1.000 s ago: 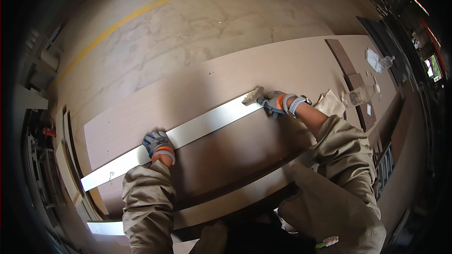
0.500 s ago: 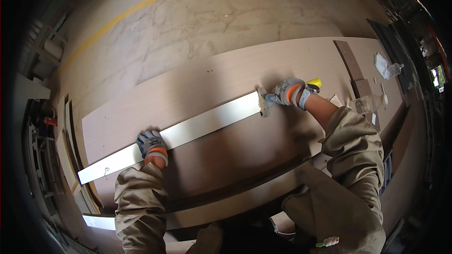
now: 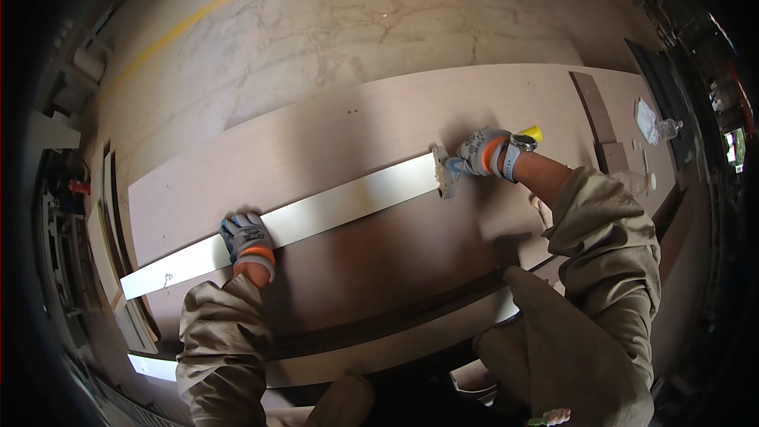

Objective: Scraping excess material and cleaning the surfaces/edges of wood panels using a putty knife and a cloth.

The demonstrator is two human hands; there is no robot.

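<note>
A long, narrow white board (image 3: 340, 204) lies slantwise across a large, pale brown panel (image 3: 316, 142). My left hand (image 3: 247, 237), in a grey glove with an orange cuff, is closed over the board towards its left end. At the board's right end, my gloved right hand (image 3: 481, 152) grips a yellow-handled tool (image 3: 531, 134) that looks like a scraper. Its wide greyish blade (image 3: 450, 177) sits against the board's end, where rough, pale material shows. Whether that material is on the blade or the board I cannot tell.
Dark brown strips (image 3: 591, 107) lie on the panel at right, near a clear plastic bottle (image 3: 636, 183). Farther right are another clear bottle (image 3: 670, 128) and a white packet (image 3: 646, 119). A second white board (image 3: 387, 349) lies nearer my body. Boards (image 3: 107, 221) stand at left.
My left hand and the board's left end appear slightly farther left and higher, as the whole view has shifted a little. My right hand keeps its hold on the tool at the board's end.
</note>
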